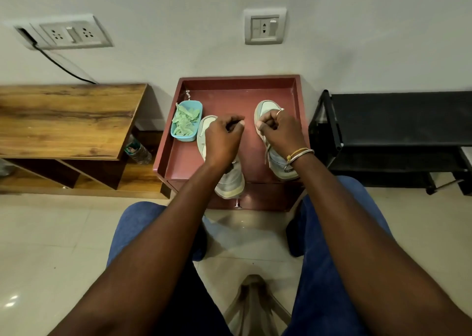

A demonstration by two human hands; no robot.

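Nearest, glossy cream floor tiles (51, 233) lay under knees in blue denim (135, 223). Beyond them stood a low maroon cabinet (240, 80) whose smooth top had a raised rim, like a shallow tray. In it sat two pale grey-white sneakers, toes toward the wall. The left sneaker (231, 180) hung its rounded heel over the front edge, and the right sneaker (278, 162) lay apart from it.

The left hand (222, 138) hovered over the left shoe with thumb pressed to curled fingers; whether it pinched anything could not be told. The right hand (279, 131), with thin metal bangles (300, 153) on its wrist, gripped a white shoelace (267, 154) that looped over its forefinger and ran down to the right shoe.

Just left of the left sneaker, a small rounded blue plastic tub (182, 136) held crumpled pale-green scraps (185, 121). A grained wooden table (66, 116) stood to the left and a matte black rack (398, 121) to the right.
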